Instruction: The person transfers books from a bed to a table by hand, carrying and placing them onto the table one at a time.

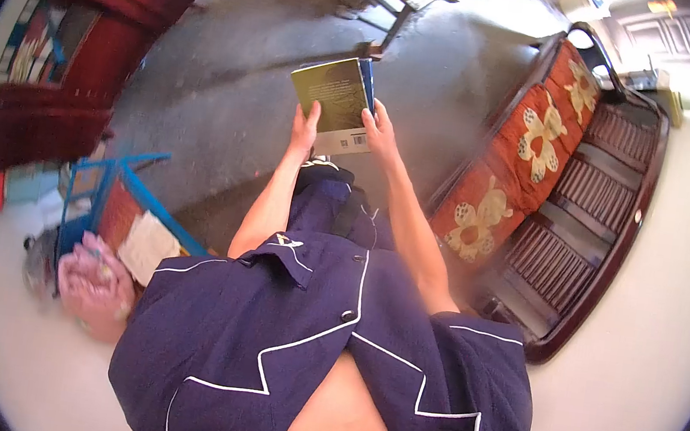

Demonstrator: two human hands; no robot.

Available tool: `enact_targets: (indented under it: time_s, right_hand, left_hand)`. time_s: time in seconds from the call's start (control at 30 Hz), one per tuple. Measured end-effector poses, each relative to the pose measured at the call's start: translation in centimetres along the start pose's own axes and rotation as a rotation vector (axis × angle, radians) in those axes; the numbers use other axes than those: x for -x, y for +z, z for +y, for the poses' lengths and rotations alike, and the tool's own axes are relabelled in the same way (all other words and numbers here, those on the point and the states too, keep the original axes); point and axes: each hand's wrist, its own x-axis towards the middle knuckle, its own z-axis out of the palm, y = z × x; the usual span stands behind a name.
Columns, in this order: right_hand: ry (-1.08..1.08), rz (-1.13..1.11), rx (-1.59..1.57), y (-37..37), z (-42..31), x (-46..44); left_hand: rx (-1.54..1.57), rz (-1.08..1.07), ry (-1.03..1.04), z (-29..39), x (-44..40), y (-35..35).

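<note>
Both of my hands hold a small stack of books out in front of my body, above the grey floor. The top book (331, 97) has an olive-yellow cover with small print and a pale strip with a barcode at its lower end. A blue book edge (367, 83) sticks out on the right side. My left hand (305, 128) is closed on the left edge, thumb on the cover. Around the lower right edge, my right hand (380, 133) is closed, its thumb near the blue edge. Most fingers are hidden beneath the books.
A dark wooden bench (576, 192) with an orange flowered cushion (511, 158) stands on the right. At the left are a red-brown cabinet (104, 39), a blue metal frame (137, 190) and a pink bundle (95, 284). A table frame (399, 24) stands ahead.
</note>
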Motion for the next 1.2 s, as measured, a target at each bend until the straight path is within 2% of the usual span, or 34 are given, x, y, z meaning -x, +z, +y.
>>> enact_targets:
  time_s: [0.03,0.07,0.1,0.17,0.23,0.3,0.33,0.37,0.43,0.47,0.5,0.57,0.6,0.63,0.7,0.73,0.8,0.83,0.9,1.0,1.03,1.1,1.13,1.2]
  right_hand:
    - [-0.049,0.056,-0.008,0.0,0.0,-0.2]
    - [-0.096,0.100,-0.013,-0.1,0.0,-0.4]
    - [-0.104,0.131,0.011,-1.6,-2.8,-3.7]
    - [0.020,0.104,-0.030,-1.3,-4.1,-5.0]
    - [0.046,0.166,0.053,-3.9,-5.4,-5.4]
    - [0.055,0.338,0.231,-4.3,-4.5,-6.2]
    - [0.111,0.406,0.068,-3.3,-6.5,-5.0]
    - [0.114,0.421,0.056,-2.8,-6.4,-4.9]
    - [0.379,0.582,-0.208,-2.1,-5.2,-5.0]
    - [0.293,0.597,-0.274,-1.7,-4.2,-5.4]
    - [0.325,0.591,-0.563,-1.2,-4.5,-5.7]
    - [0.320,0.698,-0.570,-1.0,-5.0,-7.2]
    - [0.191,0.785,-0.553,-1.7,-2.3,-9.0]
    - [0.186,0.791,-0.530,-2.7,-3.0,-10.1]
    - [0.170,0.665,-0.597,-6.6,-5.1,-10.5]
    - [0.080,0.636,-0.554,-8.2,-5.4,-11.6]
    - [0.100,0.514,-0.611,-12.2,-6.4,-13.3]
    - [0.092,0.449,-0.604,-14.2,-7.4,-14.1]
    - [0.078,0.391,-0.543,-18.5,-9.9,-15.5]
    - [0.065,0.336,-0.456,-22.7,-11.2,-17.3]
    - [0.050,0.319,-0.417,-24.2,-11.6,-18.2]
    - [0.036,0.278,-0.390,-26.4,-12.0,-20.0]
    - [0.039,0.242,-0.385,-27.2,-12.2,-20.8]
    - [0.046,0.205,-0.380,-28.6,-12.0,-22.6]
  left_hand:
    - [0.151,-0.048,-0.094,1.1,-0.3,0.2]
    - [0.070,-0.111,-0.122,0.7,-1.4,-0.5]
    - [0.089,-0.145,-0.129,1.7,-5.1,1.9]
    - [0.232,-0.155,-0.247,2.3,-7.5,2.1]
    - [0.271,-0.170,-0.261,1.5,-9.1,5.4]
    - [0.264,-0.173,-0.263,1.9,-10.7,6.3]
    - [0.247,-0.182,-0.275,1.9,-11.3,6.4]
    - [0.237,-0.139,-0.262,2.0,-12.3,6.9]
    - [0.222,-0.107,-0.258,2.1,-13.5,8.5]
    - [0.223,-0.084,-0.256,2.2,-13.9,9.5]
    - [0.222,-0.057,-0.256,2.2,-14.1,10.2]
    - [0.225,-0.111,-0.240,0.3,-15.5,11.7]
    - [0.264,-0.137,-0.231,0.0,-15.9,12.8]
    - [0.262,-0.132,-0.247,0.9,-16.1,14.1]
    - [0.286,-0.202,-0.321,1.2,-16.5,16.4]
    - [0.282,-0.196,-0.306,1.7,-17.6,17.3]
    - [0.334,-0.159,-0.416,2.5,-19.3,19.0]
    - [0.390,-0.070,-0.279,2.2,-20.9,20.1]
    - [0.406,0.066,-0.251,2.5,-24.7,20.8]
    - [0.015,-0.008,-0.226,5.1,-26.1,23.5]
    - [0.023,0.005,-0.224,4.5,-26.5,25.0]
    - [-0.432,0.101,0.090,3.5,-26.9,27.8]
    - [-0.533,0.191,0.242,3.2,-27.0,29.6]
    - [-0.560,0.240,0.206,4.2,-27.6,31.5]
